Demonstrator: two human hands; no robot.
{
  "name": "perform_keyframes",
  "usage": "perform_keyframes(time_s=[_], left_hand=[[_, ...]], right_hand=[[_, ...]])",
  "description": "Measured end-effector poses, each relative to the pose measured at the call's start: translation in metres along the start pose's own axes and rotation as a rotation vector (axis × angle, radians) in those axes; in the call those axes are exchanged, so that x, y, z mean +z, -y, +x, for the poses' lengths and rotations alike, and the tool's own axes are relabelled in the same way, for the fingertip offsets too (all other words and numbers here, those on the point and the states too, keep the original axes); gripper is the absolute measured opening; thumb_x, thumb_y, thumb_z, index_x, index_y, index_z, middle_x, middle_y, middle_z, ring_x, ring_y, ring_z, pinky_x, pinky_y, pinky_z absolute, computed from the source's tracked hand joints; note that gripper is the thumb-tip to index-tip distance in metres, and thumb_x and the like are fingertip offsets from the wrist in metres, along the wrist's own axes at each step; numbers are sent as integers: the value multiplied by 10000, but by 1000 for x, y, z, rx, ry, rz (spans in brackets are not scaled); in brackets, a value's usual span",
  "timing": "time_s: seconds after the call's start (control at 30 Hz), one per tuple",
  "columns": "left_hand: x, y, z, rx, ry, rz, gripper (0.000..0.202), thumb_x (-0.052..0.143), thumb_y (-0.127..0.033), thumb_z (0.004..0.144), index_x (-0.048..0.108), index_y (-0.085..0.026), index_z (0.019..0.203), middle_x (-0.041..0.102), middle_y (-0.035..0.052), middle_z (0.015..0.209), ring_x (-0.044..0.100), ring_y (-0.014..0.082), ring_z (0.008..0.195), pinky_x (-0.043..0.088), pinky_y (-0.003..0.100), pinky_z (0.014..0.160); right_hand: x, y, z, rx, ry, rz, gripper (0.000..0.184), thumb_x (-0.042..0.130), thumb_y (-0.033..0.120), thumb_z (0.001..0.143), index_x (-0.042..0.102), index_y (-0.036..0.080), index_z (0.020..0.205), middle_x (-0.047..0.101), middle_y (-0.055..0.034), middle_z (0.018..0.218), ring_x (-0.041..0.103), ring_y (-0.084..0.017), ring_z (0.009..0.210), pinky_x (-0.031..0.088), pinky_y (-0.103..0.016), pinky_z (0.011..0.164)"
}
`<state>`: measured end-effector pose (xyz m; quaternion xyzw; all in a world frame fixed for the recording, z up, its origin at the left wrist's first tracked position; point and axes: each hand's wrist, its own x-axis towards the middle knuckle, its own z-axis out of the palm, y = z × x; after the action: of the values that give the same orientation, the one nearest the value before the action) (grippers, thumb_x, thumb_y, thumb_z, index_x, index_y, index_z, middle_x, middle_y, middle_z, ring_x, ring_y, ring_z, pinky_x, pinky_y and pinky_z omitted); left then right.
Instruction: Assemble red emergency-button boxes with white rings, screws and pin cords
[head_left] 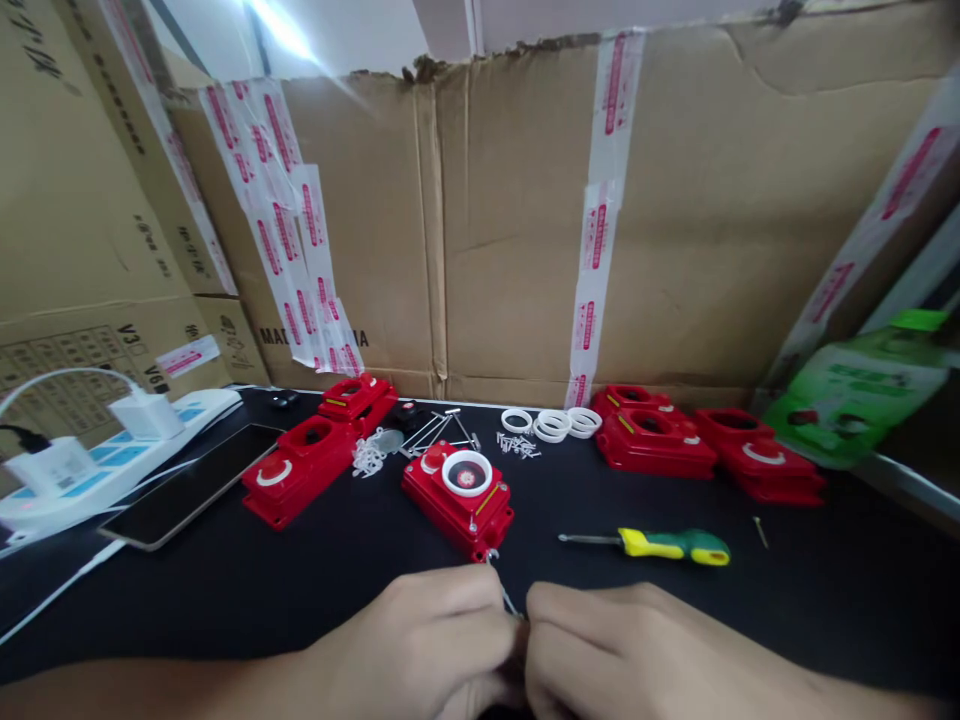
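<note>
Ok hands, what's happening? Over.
Left hand, right hand curled close together, thin cord between. Red box beyond, white ring on top. Screwdriver off right, not blocking.

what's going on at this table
A person's left hand and right hand are close together at the near side, fingers curled. A thin pale strand runs between them toward the near corner of a red box bearing a white ring; what their grip holds is mostly hidden. A screwdriver lies to the right, untouched.
</note>
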<state>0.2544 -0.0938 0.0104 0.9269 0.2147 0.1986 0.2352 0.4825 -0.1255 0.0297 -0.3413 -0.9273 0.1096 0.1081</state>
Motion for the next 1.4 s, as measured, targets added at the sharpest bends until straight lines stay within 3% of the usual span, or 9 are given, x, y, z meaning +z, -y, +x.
perform_keyframes(time_s=[0.1, 0.2, 0.4, 0.53, 0.7, 0.83, 1.07, 1.17, 1.4], left_hand=[[0, 2, 0, 38, -15, 22, 267, 525, -78, 1060, 680, -185, 871, 706, 25, 936, 659, 144, 826, 538, 203, 746], [1, 6, 0, 90, -39, 8, 303, 505, -91, 1063, 657, -187, 819, 668, 15, 871, 619, 125, 745, 503, 191, 658], [4, 9, 1, 68, -80, -52, 311, 503, -71, 1051, 666, -195, 817, 672, 3, 824, 618, 137, 737, 531, 211, 700], [6, 10, 2, 29, -57, -58, 242, 622, 12, 975, 695, -170, 833, 730, -2, 916, 683, 135, 830, 536, 202, 767], [3, 14, 6, -4, 9, -154, 174, 720, 12, 931, 771, -147, 883, 768, 18, 958, 721, 146, 868, 550, 198, 807], [0, 16, 10, -16, 20, -285, 261, 705, 43, 926, 832, -183, 959, 803, 38, 1033, 759, 175, 953, 577, 240, 914], [-4, 14, 9, 45, -9, -352, 248, 652, 21, 969, 831, -150, 983, 783, 75, 1054, 742, 186, 942, 581, 248, 868], [-6, 15, 9, 32, -19, -316, 253, 620, 10, 991, 823, -140, 1001, 763, 70, 1025, 727, 177, 940, 566, 240, 856], [-11, 20, 12, -12, 68, -232, 173, 674, -80, 1009, 824, -165, 1020, 777, 52, 1007, 731, 166, 908, 557, 233, 841]], right_hand=[[-6, 3, 0, 46, 72, -35, 206, 720, 148, 899, 554, 216, 797, 648, 35, 791, 546, -119, 586, 348, -270, 489], [-6, 5, -1, -16, 90, -105, 228, 727, 171, 935, 551, 207, 796, 638, 38, 799, 516, -113, 574, 334, -290, 488], [1, 3, 0, -142, -157, -390, 276, 598, 135, 1009, 525, 214, 755, 624, 7, 772, 494, -137, 589, 332, -316, 531], [9, -1, 0, -143, -211, -412, 300, 615, 186, 1020, 505, 223, 743, 601, 14, 728, 503, -133, 572, 343, -300, 527], [4, 3, -2, -68, -191, -248, 198, 687, 150, 943, 555, 221, 813, 625, 17, 794, 555, -125, 610, 409, -265, 549], [-10, 6, -2, 31, -70, 135, 141, 657, 117, 938, 589, 228, 881, 668, -16, 1005, 641, -118, 774, 509, -214, 665], [-23, -10, 2, 185, 95, 654, 218, 618, 404, 1037, 554, 235, 915, 625, -3, 1010, 604, -136, 900, 527, -255, 814], [-29, -12, 4, 250, 125, 665, 243, 617, 429, 1034, 551, 233, 907, 612, 6, 976, 582, -135, 891, 497, -256, 806], [-21, -9, 1, 342, 191, 400, 208, 577, 430, 1039, 610, 258, 927, 666, 27, 930, 576, -133, 773, 432, -254, 659]])
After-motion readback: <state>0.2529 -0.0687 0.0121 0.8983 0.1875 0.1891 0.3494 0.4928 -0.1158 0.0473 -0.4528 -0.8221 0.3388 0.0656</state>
